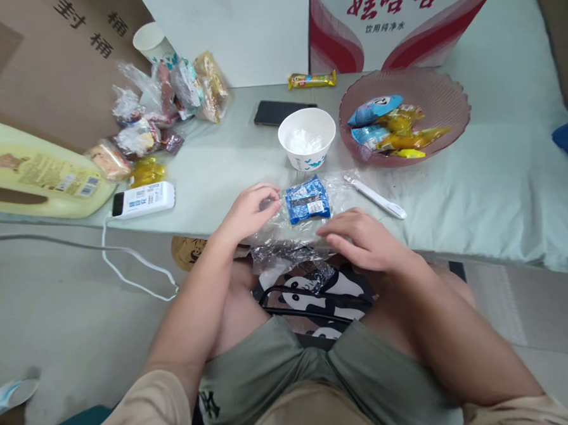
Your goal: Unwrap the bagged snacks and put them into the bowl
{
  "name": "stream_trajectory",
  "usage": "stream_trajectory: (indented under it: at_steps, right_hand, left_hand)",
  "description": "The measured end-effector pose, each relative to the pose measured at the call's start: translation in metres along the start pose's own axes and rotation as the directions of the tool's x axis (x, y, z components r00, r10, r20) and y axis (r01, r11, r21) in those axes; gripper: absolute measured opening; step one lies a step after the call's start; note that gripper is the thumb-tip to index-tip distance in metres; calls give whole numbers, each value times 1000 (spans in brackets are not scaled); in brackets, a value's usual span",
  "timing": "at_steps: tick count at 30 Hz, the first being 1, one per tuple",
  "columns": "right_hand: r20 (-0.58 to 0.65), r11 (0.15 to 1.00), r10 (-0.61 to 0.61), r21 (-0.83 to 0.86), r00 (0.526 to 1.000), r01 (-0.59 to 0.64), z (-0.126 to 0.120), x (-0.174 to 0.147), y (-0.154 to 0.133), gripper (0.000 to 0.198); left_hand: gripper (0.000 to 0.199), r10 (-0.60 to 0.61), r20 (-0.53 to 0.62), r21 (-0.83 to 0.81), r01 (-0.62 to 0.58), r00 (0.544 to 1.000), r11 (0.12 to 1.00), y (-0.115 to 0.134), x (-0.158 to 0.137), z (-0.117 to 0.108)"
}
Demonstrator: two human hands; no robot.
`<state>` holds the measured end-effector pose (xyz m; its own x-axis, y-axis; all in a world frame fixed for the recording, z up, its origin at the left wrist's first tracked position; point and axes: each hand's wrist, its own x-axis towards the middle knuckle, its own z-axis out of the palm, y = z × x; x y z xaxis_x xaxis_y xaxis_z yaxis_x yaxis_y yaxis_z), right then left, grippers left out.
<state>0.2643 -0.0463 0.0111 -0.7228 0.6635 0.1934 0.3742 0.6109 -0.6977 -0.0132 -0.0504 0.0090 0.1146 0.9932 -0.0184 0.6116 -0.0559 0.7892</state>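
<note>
A small blue packet with a white label lies on a crumpled sheet of clear plastic film, which hangs over the table's front edge. My left hand rests at the film's left side, its fingers loosely curved and the thumb apart, just left of the packet. On the right, my right hand lies with fingers stretched out, their tips at the film near the packet's lower right corner. Neither hand grips the packet. Behind it stands a white paper cup with clear crumpled plastic inside. A slim white-handled cutter lies to the right.
A pink ribbed bowl holds several snack packets. Near the cup are a phone and a yellow wrapped bar. Leftward are wrapped snacks, a corded white device and a yellow jug. Boxes stand behind.
</note>
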Motion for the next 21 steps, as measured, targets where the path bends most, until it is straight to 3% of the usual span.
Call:
stream_trajectory:
  at_steps: [3,6,8,16,21]
  right_hand:
    - [-75,989,13,-146,997,-24,5,5,10,27]
    - [-144,975,63,-203,988,-91,13,12,15,33]
    - [-156,968,112,-206,981,-143,17,15,14,43]
    - [-172,964,198,-143,965,-224,22,16,9,75]
    - [-240,969,231,-35,943,-246,18,17,21,48]
  left_hand:
    - [26,-130,-51,-316,108,990,943,3,4,9]
    - [36,-284,-17,-610,215,959,763,12,8,17]
    - [42,-332,17,-715,244,943,655,18,11,20]
    - [46,-293,306,-802,411,906,433,22,15,23]
    - [40,-283,377,-807,463,882,366,21,19,34]
